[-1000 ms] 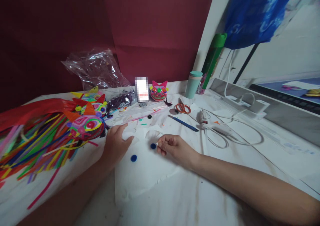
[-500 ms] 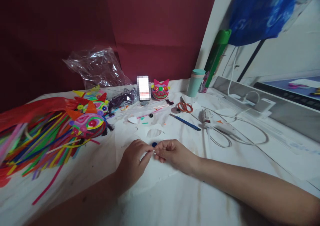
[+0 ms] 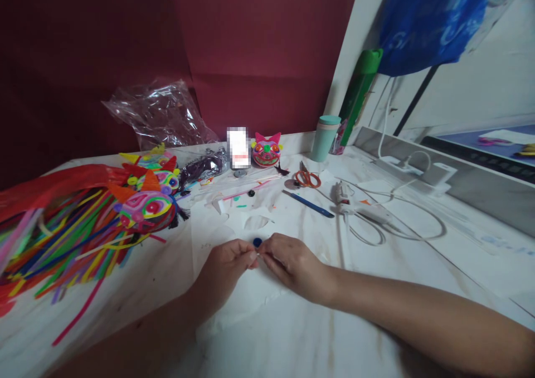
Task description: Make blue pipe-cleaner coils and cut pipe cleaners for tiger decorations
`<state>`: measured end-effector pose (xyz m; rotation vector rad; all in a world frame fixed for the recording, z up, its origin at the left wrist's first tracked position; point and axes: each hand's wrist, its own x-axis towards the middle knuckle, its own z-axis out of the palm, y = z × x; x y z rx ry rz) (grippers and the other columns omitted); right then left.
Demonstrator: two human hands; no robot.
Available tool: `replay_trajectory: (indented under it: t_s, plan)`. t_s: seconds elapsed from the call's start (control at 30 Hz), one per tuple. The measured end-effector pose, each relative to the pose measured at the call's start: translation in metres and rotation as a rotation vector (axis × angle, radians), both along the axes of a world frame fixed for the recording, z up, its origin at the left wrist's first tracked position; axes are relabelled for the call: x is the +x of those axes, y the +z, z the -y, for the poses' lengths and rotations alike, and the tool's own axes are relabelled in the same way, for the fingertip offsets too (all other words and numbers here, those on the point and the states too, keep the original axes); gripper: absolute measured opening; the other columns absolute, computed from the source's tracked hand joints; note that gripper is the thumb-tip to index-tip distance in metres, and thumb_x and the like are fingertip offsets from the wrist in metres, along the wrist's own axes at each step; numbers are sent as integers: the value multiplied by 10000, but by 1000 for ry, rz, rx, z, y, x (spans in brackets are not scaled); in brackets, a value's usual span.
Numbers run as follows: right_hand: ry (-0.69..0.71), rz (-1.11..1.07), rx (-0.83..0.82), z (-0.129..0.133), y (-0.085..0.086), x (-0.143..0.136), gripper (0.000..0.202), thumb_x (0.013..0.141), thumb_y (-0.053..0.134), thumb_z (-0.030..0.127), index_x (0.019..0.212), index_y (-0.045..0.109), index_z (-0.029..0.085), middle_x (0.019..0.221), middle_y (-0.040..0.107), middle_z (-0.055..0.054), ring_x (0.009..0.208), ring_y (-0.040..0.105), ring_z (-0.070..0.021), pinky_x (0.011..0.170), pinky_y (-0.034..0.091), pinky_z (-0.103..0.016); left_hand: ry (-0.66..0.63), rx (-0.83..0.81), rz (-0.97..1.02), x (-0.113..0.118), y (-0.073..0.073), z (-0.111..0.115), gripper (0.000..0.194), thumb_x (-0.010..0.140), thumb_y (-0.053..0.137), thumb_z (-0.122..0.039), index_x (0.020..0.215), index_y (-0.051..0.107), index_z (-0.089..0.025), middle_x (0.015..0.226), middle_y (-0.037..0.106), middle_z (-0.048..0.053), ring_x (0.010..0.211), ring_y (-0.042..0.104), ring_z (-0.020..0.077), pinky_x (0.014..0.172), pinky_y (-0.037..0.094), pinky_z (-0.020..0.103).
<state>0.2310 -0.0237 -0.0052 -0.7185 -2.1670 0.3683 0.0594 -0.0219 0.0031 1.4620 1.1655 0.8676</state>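
Two bare hands are meeting over one sheet of paper [image 3: 251, 291], on the near part of the bench [image 3: 301, 333]: the left hand [image 3: 223, 272] and the right hand [image 3: 298, 266] are pinching one tiny white piece [image 3: 257, 253] between their thumbs and forefingers, the other fingers curling inward. It is looking light and thin, probably soft and easily creased or dropped, so its rim is offering the safest hold, with slight pressure. One blue disc [image 3: 257, 242] is lying just beyond the fingertips. Farther off, one blue knife [image 3: 311, 205] is lying slantwise, one pair of scissors [image 3: 308, 178] resting beyond it. Toward the bench's left edge, three colourful toy heads [image 3: 146, 209] are crowding together, the rearmost partly hidden; their strips [image 3: 75, 244] are overlapping too much for counting. Near the back edge, one more toy head [image 3: 267, 150] and one green cup [image 3: 324, 141] are standing, the cup nearer the right corner.
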Motion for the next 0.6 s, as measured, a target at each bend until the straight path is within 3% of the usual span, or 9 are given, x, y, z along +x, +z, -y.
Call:
replay_trajectory:
  t_s: [0.17,0.47,0.6]
  plan:
    - [-54,-8,-77,0,2,0,149,887,388,160,790,497,184,707,594,-36,651,562,-137,610,462,-245,-54,-53,134,-1,-6,-2,148,701,567,-280,649,625,-153,602,600,6,608,495,132,628,382,263]
    - [23,33,-75,2,1,-2,125,896,327,173,799,402,201,723,566,-43,625,523,-137,601,450,-254,-28,-126,118,4,0,1,110,637,564,-237,557,578,-163,520,547,-16,550,451,117,591,355,254]
    - [86,-53,-269,2,1,-4,111,907,335,205,809,386,202,749,586,-49,666,542,-139,625,449,-259,-25,-147,157,4,-3,2,100,630,563,-229,555,566,-163,517,522,-22,556,444,116,589,341,250]
